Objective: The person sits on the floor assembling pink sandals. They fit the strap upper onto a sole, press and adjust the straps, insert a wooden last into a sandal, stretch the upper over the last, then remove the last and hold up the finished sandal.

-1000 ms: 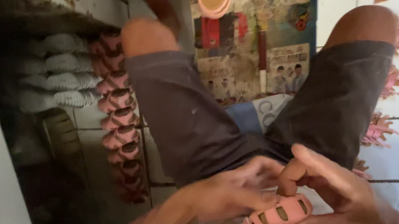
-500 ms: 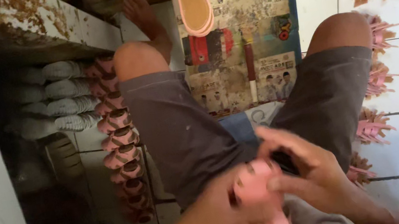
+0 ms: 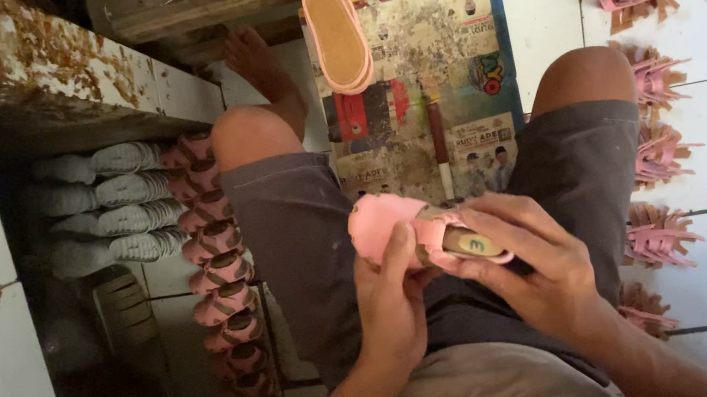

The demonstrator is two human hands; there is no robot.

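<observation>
Pink sandal [image 3: 395, 225] now raised over lap, turned sole-side toward right since half-second ago. Left hand [image 3: 392, 300] grasps near side; right hand [image 3: 536, 264] grips heel end. Finished pairs [image 3: 220, 274] stacked left.

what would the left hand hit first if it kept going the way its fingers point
Likely the pink shoe: the left hand points up and away, fingertips already on it. Beyond lies the printed mat; depth unclear.

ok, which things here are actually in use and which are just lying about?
In use:
- left hand
- right hand
- small pink shoe, held by both hands

Lying about:
- pink sole on printed paper sheet
- brush
- pink strap pieces on floor tiles
- stacked pink shoes
- grey shoes
</observation>
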